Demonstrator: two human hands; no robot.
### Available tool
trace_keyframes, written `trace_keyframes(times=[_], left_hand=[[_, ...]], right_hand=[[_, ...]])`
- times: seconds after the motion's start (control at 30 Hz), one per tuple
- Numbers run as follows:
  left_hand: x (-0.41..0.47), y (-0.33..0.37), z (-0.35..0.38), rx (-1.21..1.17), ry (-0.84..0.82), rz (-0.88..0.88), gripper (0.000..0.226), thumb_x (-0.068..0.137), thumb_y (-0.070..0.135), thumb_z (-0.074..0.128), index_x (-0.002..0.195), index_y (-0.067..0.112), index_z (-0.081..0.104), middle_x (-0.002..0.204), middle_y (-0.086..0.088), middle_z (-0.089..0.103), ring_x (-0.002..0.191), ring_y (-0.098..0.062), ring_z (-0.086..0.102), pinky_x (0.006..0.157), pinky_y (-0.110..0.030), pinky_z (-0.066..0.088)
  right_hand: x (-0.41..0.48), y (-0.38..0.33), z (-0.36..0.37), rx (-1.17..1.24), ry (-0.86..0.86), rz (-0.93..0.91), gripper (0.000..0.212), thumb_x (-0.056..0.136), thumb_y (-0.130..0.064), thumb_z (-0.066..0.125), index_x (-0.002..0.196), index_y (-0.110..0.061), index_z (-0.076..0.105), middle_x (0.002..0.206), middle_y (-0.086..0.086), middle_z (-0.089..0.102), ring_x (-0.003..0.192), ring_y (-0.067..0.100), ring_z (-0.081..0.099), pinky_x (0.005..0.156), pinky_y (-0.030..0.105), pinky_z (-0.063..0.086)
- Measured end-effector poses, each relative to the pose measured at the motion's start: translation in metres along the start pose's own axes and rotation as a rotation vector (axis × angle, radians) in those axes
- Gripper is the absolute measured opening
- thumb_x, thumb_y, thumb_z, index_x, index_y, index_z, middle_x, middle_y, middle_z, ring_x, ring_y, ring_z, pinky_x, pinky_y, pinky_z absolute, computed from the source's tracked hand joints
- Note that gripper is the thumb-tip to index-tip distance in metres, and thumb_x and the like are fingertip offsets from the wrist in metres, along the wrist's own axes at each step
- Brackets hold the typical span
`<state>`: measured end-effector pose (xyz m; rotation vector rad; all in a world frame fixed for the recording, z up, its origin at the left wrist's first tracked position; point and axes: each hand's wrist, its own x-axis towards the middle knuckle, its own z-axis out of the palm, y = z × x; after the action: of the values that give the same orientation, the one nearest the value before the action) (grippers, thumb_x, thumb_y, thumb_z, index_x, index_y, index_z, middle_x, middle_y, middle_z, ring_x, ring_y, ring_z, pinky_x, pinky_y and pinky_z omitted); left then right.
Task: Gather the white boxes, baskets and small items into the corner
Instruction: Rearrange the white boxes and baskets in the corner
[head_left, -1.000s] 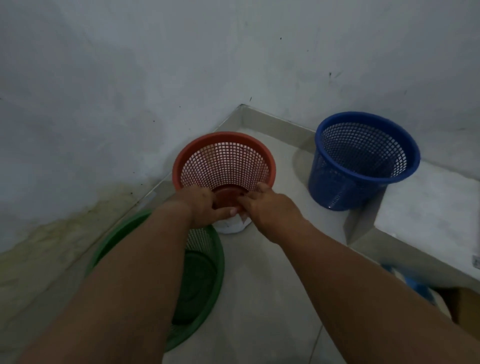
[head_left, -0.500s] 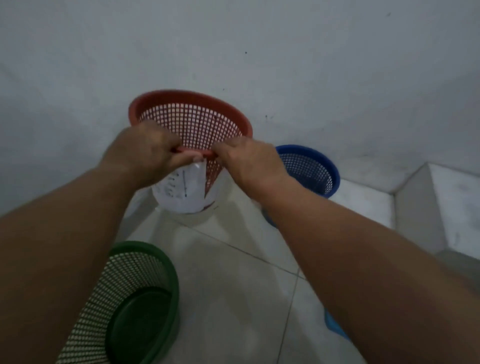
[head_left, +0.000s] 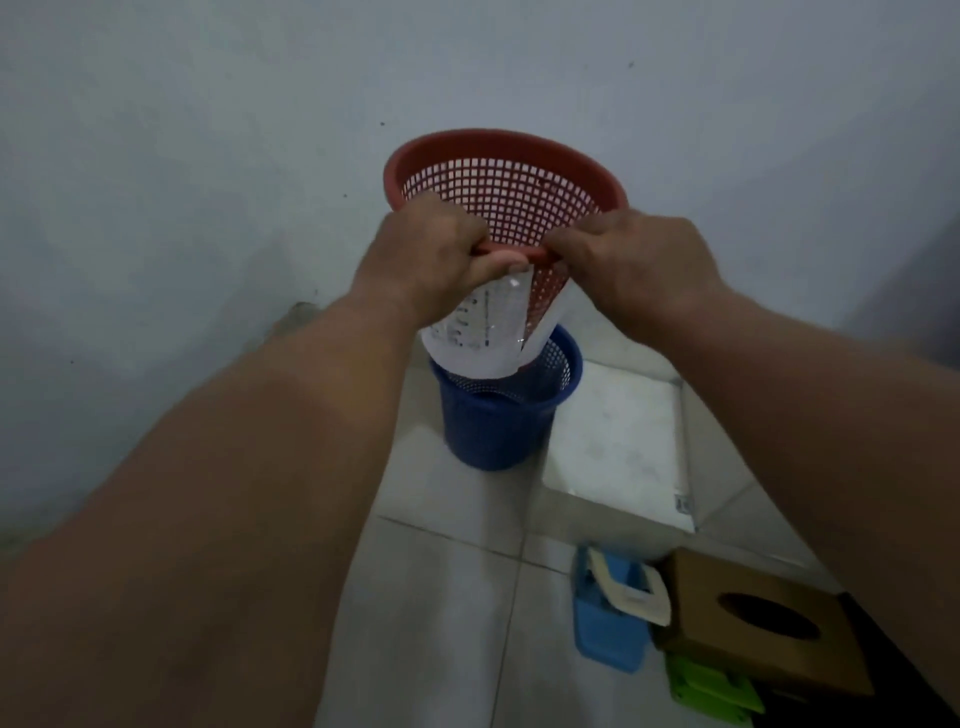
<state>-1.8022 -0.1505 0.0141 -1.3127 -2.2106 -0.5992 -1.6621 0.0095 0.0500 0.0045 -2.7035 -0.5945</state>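
Now the grey wall (head_left: 208, 156) fills the far half of the view and pale floor tiles (head_left: 447, 597) run along the near side, with the camera turned rightward since 0.5 s ago, so the green basket seen at near left then is out of frame. The red basket (head_left: 511, 187) is held up in the air, tilted with its mouth toward the viewer, about as high as 0.5 s ago but now directly above the blue basket (head_left: 498, 415), which stood off to its right before. The blue basket stands upright on the floor by the wall, and a white box (head_left: 618, 447) lies just to its right. The left hand (head_left: 431, 254) and right hand (head_left: 639, 260) both have their fingers curled tight over the red basket's near rim, as before. A white measuring cup (head_left: 480, 332) with printed graduations is pinned under the left hand against the basket's outside. At near right sit a brown tissue box (head_left: 753, 623), a light blue item (head_left: 608, 629) and something lime green (head_left: 711, 691), all newly in view.
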Motion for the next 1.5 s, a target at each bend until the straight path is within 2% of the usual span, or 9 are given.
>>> trace_keyframes(times=[0.3,0.43,0.5,0.6,0.73,0.87,1.1,1.3,1.5], left_hand=[[-0.022,-0.002,0.089,-0.013,-0.158,-0.054,0.060,0.081,0.068,0.041,0.085,0.016,0.070,0.082,0.000,0.065,0.086,-0.018,0.052,0.075,-0.041,0.050],[-0.038,0.006,0.131,0.059,-0.454,-0.155,0.067,0.081,0.074,0.028,0.100,0.023,0.066,0.111,-0.002,0.061,0.108,-0.021,0.047,0.094,-0.051,0.044],[-0.046,0.012,0.151,0.148,-0.571,-0.267,0.072,0.082,0.077,0.028,0.125,0.026,0.055,0.144,-0.011,0.040,0.135,-0.032,0.030,0.108,-0.068,0.023],[-0.063,0.028,0.177,0.172,-0.671,-0.526,0.101,0.080,0.082,0.033,0.154,0.018,0.010,0.161,-0.018,-0.009,0.146,-0.042,-0.012,0.110,-0.068,-0.002],[-0.080,0.033,0.184,0.123,-0.778,-0.573,0.103,0.085,0.077,0.036,0.154,0.010,0.001,0.159,-0.023,-0.014,0.145,-0.044,-0.014,0.118,-0.059,0.002],[-0.091,0.001,0.143,0.105,-0.778,-0.502,0.097,0.087,0.074,0.034,0.154,0.016,-0.007,0.161,-0.013,-0.018,0.148,-0.033,-0.015,0.117,-0.059,0.001],[-0.179,-0.057,0.025,0.332,-0.914,-0.613,0.086,0.092,0.071,0.021,0.155,0.017,-0.001,0.163,-0.011,-0.009,0.149,-0.032,-0.007,0.118,-0.055,0.006],[-0.281,-0.080,-0.059,0.450,-1.076,-0.719,0.080,0.093,0.069,0.023,0.155,0.021,0.004,0.164,-0.008,0.000,0.149,-0.034,0.001,0.116,-0.060,0.011],[-0.361,-0.088,-0.102,0.389,-1.087,-1.049,0.082,0.094,0.065,0.035,0.155,0.025,-0.001,0.164,-0.005,-0.008,0.148,-0.039,-0.005,0.114,-0.067,0.010]], right_hand=[[-0.014,0.004,0.075,0.074,-0.201,0.006,0.030,0.094,-0.028,0.053,0.123,-0.023,0.056,0.113,0.004,0.065,0.102,0.028,0.062,0.071,0.040,0.056],[-0.031,-0.006,0.122,0.132,-0.314,0.054,0.027,0.092,-0.028,0.052,0.118,-0.023,0.058,0.114,0.003,0.065,0.105,0.028,0.060,0.078,0.038,0.053],[-0.038,-0.015,0.144,0.176,-0.398,0.130,0.028,0.092,-0.026,0.049,0.118,-0.022,0.059,0.118,0.003,0.063,0.110,0.028,0.057,0.083,0.038,0.048],[-0.045,-0.035,0.167,0.258,-0.553,0.252,0.034,0.092,-0.021,0.049,0.125,-0.020,0.055,0.131,0.006,0.057,0.122,0.028,0.048,0.093,0.040,0.044],[-0.051,-0.046,0.176,0.327,-0.829,0.277,0.070,0.095,-0.016,0.054,0.155,-0.020,0.017,0.162,0.009,0.015,0.147,0.036,0.017,0.112,0.053,0.031],[-0.048,-0.050,0.163,0.335,-0.752,0.249,0.067,0.102,-0.034,0.043,0.156,-0.025,0.006,0.165,0.006,0.001,0.150,0.037,0.001,0.115,0.060,0.020],[-0.028,-0.156,0.102,0.586,-0.569,-0.142,0.070,0.091,-0.060,0.049,0.151,-0.028,0.029,0.160,0.002,0.024,0.146,0.025,0.020,0.113,0.044,0.032],[-0.046,-0.299,0.042,0.548,-0.508,-0.669,0.092,0.080,-0.075,0.054,0.153,-0.032,0.017,0.163,0.000,0.014,0.147,0.030,0.016,0.110,0.054,0.031],[-0.073,-0.358,0.027,0.396,-0.656,-0.923,0.067,0.090,-0.061,0.052,0.148,-0.033,0.033,0.159,0.001,0.028,0.148,0.036,0.012,0.106,0.063,0.035]])
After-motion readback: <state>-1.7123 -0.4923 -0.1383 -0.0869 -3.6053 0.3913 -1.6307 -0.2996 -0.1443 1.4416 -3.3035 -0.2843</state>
